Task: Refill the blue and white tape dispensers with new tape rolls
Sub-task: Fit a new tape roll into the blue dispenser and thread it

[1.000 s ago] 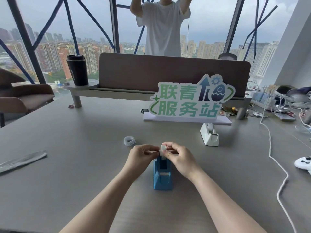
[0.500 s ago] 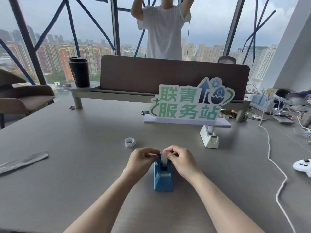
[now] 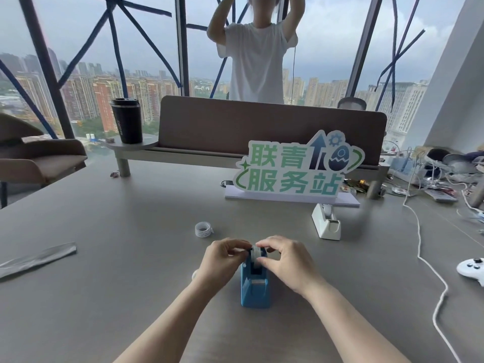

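The blue tape dispenser (image 3: pixel 255 286) stands on the grey table in front of me. A tape roll (image 3: pixel 256 254) sits in its top slot, pinched from both sides by my left hand (image 3: pixel 226 258) and my right hand (image 3: pixel 284 259). The white tape dispenser (image 3: pixel 326 222) stands further back to the right, below the sign, with a roll in it. A loose tape roll (image 3: pixel 203 229) lies on the table behind my left hand.
A green and white sign (image 3: pixel 296 170) on a white base stands behind the dispensers. A silver wrapper (image 3: pixel 36 259) lies at the left. A white cable (image 3: pixel 429 268) and a white game controller (image 3: pixel 475 269) lie at the right. A person stands behind the brown divider (image 3: pixel 272 127).
Both hands have lowered the tape roll into the blue dispenser's slot. The view has tilted slightly upward.
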Motion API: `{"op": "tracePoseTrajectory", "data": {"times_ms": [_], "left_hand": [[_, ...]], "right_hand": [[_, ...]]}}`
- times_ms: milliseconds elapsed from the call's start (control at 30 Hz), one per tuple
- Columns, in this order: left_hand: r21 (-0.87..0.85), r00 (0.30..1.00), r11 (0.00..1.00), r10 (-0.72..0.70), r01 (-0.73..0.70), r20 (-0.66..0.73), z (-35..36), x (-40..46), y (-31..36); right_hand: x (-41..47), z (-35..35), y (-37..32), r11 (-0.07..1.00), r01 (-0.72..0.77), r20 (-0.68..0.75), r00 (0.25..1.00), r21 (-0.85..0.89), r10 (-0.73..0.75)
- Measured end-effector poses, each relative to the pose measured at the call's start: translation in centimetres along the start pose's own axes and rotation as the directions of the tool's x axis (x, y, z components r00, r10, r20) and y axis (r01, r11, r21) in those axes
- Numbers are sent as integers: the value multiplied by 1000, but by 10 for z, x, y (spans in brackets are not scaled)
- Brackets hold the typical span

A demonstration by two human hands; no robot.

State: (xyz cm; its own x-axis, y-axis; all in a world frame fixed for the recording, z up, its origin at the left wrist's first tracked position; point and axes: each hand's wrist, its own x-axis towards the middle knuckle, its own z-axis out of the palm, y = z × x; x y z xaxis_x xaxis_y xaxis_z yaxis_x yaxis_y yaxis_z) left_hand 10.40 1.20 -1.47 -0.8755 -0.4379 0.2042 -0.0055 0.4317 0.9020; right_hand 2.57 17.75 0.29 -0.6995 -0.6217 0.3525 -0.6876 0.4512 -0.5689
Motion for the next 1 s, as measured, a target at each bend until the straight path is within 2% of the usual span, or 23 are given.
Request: {"op": "tracePoseTrajectory", "data": {"times_ms": [167,433,600,733,867,1000], "left_hand": [[-17,1000,1000,-3,3,1,0,-1,0],[-29,1000,999,-17,17,5,-1,-4,1],[-33,999,999,-25,27,47,-2,-6,2],[-1,993,1000,18,-18,117,-3,-6,4],[10,994,1000,21,-22,109,-2,-5,4],[11,996,1000,16,-17,89,0,-5,4]], "right_hand": [[-2,-3,-1,999,39,-40,998,-6,-39],[1,-1,-11,967,169,-86,978,-191,-188],[-4,-6,-9,985,131,-44,990,-110,-136],[-8,-7,-6,989,97,-12,995,-109,-99],[-8,-7,-8,997,49,-63,997,-65,-53],[-6,-7,-13,994,52,-72,996,-99,-59]]}}
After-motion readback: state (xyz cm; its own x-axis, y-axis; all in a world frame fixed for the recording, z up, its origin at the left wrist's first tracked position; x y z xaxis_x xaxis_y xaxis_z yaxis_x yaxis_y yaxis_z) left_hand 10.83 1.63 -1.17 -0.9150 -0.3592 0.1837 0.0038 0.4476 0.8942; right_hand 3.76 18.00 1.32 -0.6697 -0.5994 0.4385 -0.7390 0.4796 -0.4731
